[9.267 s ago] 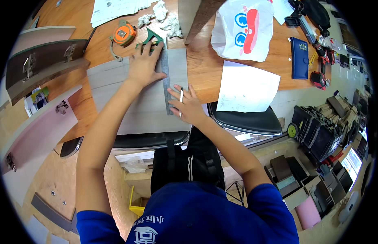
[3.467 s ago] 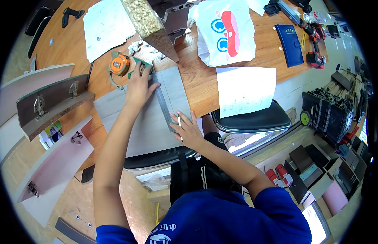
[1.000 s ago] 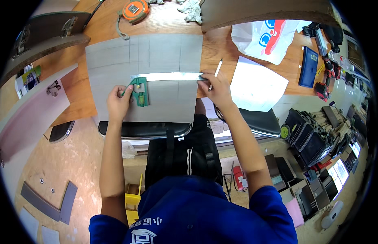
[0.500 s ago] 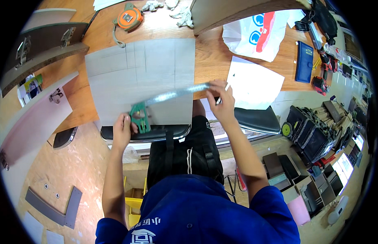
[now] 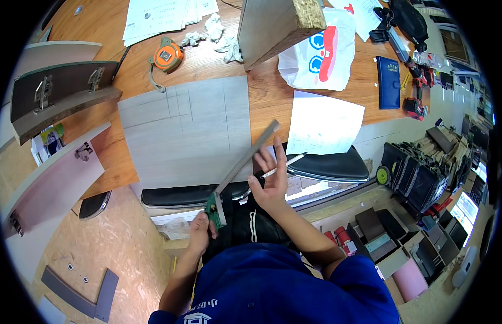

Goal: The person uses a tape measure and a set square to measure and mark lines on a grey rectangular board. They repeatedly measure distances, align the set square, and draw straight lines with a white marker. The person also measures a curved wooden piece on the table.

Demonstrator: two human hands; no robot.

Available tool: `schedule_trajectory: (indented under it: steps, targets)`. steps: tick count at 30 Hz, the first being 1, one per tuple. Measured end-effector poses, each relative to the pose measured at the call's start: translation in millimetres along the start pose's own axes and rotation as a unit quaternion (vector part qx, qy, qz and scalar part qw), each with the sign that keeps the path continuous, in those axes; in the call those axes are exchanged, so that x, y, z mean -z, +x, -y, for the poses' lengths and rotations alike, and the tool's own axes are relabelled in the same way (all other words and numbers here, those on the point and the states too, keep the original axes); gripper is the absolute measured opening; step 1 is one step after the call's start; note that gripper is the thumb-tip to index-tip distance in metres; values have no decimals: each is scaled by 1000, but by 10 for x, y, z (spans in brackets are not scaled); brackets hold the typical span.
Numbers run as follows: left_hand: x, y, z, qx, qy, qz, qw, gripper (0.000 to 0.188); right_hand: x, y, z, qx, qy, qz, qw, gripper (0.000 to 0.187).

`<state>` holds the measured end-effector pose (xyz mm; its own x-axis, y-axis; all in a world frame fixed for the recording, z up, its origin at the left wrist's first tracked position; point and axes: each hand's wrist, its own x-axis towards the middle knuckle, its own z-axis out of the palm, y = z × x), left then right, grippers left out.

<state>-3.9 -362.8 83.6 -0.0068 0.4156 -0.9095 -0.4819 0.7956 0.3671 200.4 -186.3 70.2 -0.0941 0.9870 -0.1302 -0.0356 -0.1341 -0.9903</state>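
My left hand point(image 5: 199, 232) is closed round the green head of a combination square point(image 5: 244, 161), close to my body. The metal blade slants up and to the right, over the right edge of a grey board point(image 5: 181, 143). Pencil lines cross the upper part of that board, which lies at the table's near edge. My right hand point(image 5: 273, 193) is just right of the blade, palm up with fingers partly spread. A white pencil point(image 5: 287, 163) is tucked between its fingers, dark tip pointing right. Whether the fingers touch the blade, I cannot tell.
An orange tape measure point(image 5: 168, 56) and crumpled tissues point(image 5: 228, 48) lie beyond the board. A thick panel point(image 5: 267, 32) stands upright at the back. To the right are a marked paper sheet point(image 5: 326, 124) and a blue notebook point(image 5: 389, 83). Hinged panels point(image 5: 56, 92) stand left.
The square has tilted steeper and come nearer my body. My right hand has left the blade's far end, moved down and left, and turned palm up. The view has shifted.
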Motion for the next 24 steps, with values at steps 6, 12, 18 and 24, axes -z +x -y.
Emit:
schedule_trajectory:
  steps: [6, 12, 18, 24]
  targets:
    - [-316, 116, 142, 248, -358, 283, 854, 23, 51, 73, -208, -94, -65, 171, 979, 49]
    - [-880, 542, 413, 269, -258, 378, 848, 41, 222, 141, -21, -284, 10, 239, 929, 17]
    - [-939, 882, 234, -27, 230, 255, 939, 27, 793, 822, 261, -139, -304, 307, 891, 23]
    - [-1035, 1082, -771, -499, 483, -5, 720, 26, 1197, 1495, 62, 21, -532, 379, 757, 35]
